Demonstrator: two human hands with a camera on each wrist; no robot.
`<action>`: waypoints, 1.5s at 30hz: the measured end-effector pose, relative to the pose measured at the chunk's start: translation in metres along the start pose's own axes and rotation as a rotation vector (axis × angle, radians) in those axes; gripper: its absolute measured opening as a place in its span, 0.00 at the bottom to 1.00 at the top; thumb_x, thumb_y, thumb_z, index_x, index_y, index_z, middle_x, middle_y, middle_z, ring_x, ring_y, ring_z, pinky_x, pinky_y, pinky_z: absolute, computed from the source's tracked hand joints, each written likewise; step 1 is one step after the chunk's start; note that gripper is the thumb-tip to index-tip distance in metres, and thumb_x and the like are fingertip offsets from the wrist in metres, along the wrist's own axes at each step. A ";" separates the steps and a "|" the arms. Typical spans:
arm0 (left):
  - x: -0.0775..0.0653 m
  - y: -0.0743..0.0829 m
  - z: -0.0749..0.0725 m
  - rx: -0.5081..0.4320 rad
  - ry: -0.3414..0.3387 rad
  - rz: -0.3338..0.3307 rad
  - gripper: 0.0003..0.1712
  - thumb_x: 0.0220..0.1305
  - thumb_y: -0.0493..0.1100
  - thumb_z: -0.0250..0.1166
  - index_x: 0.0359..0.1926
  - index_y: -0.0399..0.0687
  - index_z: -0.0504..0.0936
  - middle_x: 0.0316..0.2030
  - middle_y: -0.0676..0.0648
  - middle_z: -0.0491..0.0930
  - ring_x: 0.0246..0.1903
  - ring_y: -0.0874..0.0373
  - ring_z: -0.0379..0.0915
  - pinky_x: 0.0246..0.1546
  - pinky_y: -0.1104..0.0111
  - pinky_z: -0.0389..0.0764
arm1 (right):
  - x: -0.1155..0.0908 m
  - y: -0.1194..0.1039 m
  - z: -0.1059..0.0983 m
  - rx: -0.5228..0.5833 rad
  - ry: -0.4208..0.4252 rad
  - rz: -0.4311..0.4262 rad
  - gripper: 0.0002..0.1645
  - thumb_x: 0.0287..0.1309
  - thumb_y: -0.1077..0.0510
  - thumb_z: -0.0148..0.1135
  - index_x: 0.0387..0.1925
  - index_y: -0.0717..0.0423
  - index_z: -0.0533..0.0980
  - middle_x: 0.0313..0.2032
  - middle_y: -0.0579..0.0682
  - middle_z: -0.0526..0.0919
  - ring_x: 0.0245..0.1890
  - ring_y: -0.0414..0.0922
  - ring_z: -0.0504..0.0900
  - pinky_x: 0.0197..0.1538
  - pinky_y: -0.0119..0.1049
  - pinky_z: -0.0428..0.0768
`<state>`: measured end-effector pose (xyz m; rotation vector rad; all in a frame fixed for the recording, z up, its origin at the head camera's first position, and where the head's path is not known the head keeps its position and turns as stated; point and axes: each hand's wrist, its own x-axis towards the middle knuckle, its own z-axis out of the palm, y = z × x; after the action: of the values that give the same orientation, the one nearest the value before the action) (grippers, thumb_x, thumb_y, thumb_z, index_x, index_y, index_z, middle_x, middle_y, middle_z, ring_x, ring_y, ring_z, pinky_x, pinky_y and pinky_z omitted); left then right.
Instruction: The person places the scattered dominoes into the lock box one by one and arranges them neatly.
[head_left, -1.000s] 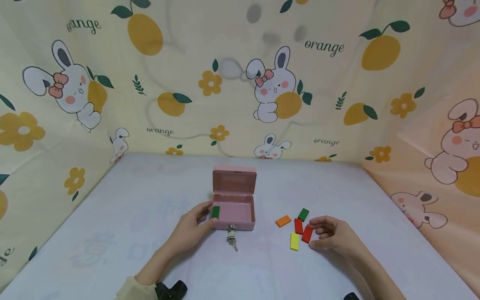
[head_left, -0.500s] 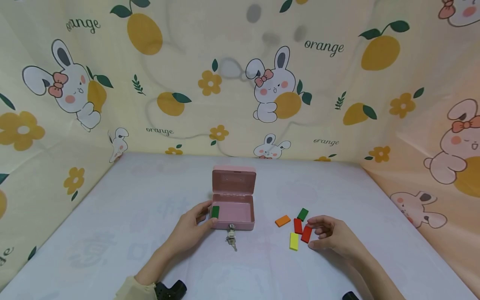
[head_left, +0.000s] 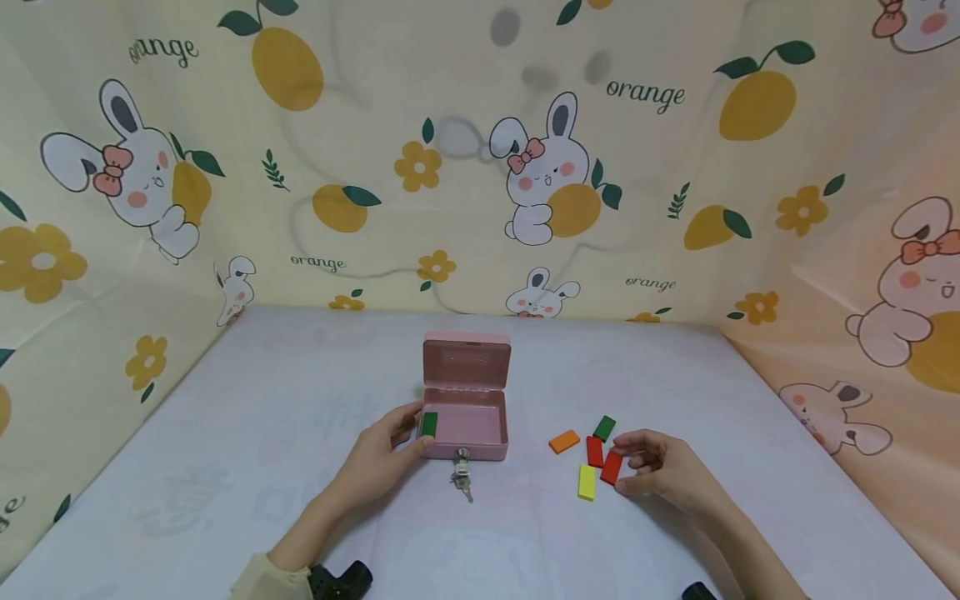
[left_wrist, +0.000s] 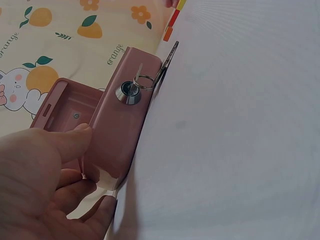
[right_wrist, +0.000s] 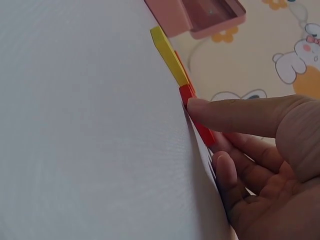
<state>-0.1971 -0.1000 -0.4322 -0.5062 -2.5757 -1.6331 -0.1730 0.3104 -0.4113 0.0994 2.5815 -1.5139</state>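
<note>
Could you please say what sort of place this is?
Probably a tabletop recording booth: a flat white table, a cream rabbit-print backdrop on three sides, and a black wrist-worn device.

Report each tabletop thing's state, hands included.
Pink box: open
Keys: hanging at lock
Green block: inside box
Second green block: on table
Orange block: on table
Yellow block: on table
Left red block: on table
Right red block: pinched
Left hand: gripping box
Right hand: pinching right red block
</note>
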 end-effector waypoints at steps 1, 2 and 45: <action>0.000 0.000 0.000 0.003 0.000 -0.001 0.35 0.67 0.44 0.67 0.70 0.38 0.66 0.66 0.39 0.68 0.64 0.44 0.65 0.62 0.61 0.70 | 0.000 0.000 0.000 -0.003 0.001 0.002 0.39 0.39 0.61 0.82 0.56 0.60 0.76 0.45 0.53 0.80 0.43 0.51 0.72 0.37 0.29 0.79; 0.000 0.000 0.000 0.003 0.001 -0.002 0.35 0.67 0.44 0.67 0.70 0.38 0.66 0.66 0.39 0.68 0.64 0.45 0.65 0.62 0.61 0.70 | 0.000 0.000 0.000 -0.008 0.002 0.003 0.39 0.39 0.61 0.82 0.56 0.60 0.76 0.45 0.53 0.80 0.43 0.51 0.72 0.37 0.30 0.79; 0.000 -0.001 0.001 0.025 0.010 0.006 0.35 0.66 0.47 0.67 0.69 0.40 0.67 0.66 0.40 0.68 0.64 0.45 0.66 0.61 0.59 0.71 | -0.004 -0.005 0.004 -0.067 0.005 -0.011 0.38 0.39 0.61 0.82 0.56 0.59 0.77 0.41 0.53 0.79 0.41 0.50 0.72 0.35 0.32 0.78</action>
<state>-0.1975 -0.0995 -0.4335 -0.5026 -2.5815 -1.5955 -0.1699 0.3048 -0.4081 0.0815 2.6378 -1.4316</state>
